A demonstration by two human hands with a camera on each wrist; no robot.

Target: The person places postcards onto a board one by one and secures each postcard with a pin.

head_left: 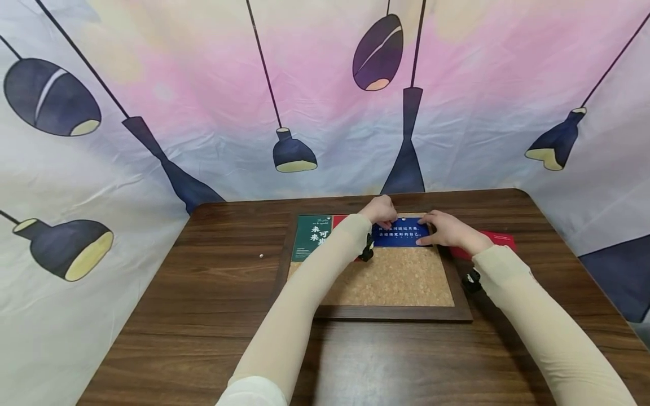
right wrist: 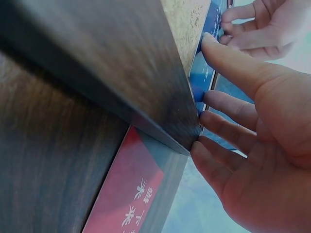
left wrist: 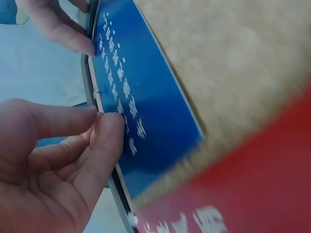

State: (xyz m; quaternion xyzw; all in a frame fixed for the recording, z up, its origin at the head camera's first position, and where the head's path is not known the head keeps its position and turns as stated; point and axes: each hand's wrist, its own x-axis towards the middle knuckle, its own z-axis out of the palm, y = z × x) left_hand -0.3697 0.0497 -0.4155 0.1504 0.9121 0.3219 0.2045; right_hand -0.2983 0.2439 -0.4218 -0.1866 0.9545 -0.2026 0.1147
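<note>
A blue card (head_left: 401,232) with white writing lies at the upper right of a framed cork board (head_left: 401,276). My left hand (head_left: 380,210) pinches its top edge between thumb and finger, as the left wrist view shows closely. Beside those fingertips a small white push pin (left wrist: 96,92) stands at the card's top edge. My right hand (head_left: 449,230) holds the card's right end, with thumb and forefinger spread across its width. In the right wrist view that thumb touches the blue card (right wrist: 199,80), while the other fingers of the right hand (right wrist: 262,116) lie along the frame's corner.
A green card (head_left: 311,237) is pinned at the board's upper left. Next to it, a red card (head_left: 339,220) is mostly hidden by the left arm. Another red card (head_left: 500,239) lies on the wooden table right of the frame. A white pin (head_left: 261,256) lies left.
</note>
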